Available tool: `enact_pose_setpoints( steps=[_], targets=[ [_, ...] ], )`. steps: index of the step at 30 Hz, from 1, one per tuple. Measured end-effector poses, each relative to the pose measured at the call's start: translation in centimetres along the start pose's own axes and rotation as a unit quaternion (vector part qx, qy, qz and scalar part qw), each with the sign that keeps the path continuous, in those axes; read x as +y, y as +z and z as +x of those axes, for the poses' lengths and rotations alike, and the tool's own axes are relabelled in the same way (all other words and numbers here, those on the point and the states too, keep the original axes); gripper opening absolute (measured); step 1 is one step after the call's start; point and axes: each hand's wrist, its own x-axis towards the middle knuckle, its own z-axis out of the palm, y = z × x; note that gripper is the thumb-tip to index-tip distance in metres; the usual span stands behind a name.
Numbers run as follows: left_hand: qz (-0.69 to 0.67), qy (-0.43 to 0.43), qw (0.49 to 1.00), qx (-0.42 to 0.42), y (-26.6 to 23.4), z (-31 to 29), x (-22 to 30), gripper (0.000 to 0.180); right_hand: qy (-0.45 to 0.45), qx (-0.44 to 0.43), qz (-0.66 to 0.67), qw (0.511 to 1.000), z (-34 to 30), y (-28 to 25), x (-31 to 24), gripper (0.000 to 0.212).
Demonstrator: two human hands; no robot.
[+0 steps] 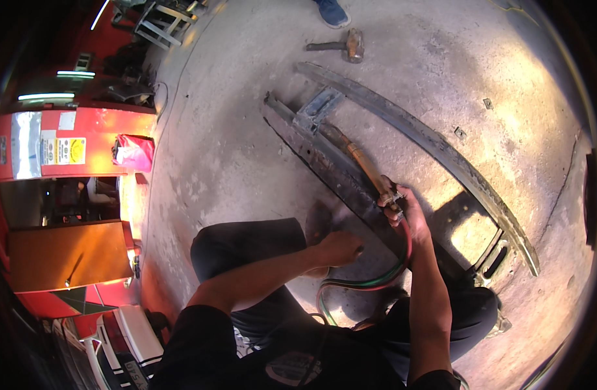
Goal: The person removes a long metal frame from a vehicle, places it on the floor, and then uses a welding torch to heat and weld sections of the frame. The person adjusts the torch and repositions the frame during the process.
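Black shirt (350,357) nearest, right fingers (407,197) around torch (365,162), long axis diagonal, tip forward-left, left fingers (342,247) clenched (contents unclear).

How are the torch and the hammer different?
The right hand grips the torch, while the hammer lies on the floor. The torch is long and slender; the hammer has a chunky head. The torch has hoses attached; the hammer has none. Both have brownish parts.

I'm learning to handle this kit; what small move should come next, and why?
Probably bring the left hand to the torch to steady it: only the right hand grips it, near the hoses, while the left is apart from it.
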Motion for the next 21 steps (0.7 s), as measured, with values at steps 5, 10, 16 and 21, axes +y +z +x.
enact_pose_setpoints(
  steps=[5,10,16,21],
  targets=[
    [0.007,-0.024,0.999,-0.021,0.8,0.1,-0.8,0.021,0.002,-0.019,0.015,1.000,1.0,0.1,0.5,0.050],
    [0.026,-0.057,0.998,-0.024,2.6,0.5,-3.9,0.023,0.004,-0.014,0.002,1.000,1.1,0.2,0.5,0.050],
    [0.044,-0.067,0.997,0.010,4.8,1.1,-7.2,0.025,-0.002,-0.014,0.010,1.000,0.8,0.4,0.4,0.051],
    [0.048,-0.074,0.996,0.003,6.4,1.4,-8.2,0.025,-0.012,-0.009,-0.009,1.000,0.7,0.2,0.6,0.051]
  ],
)
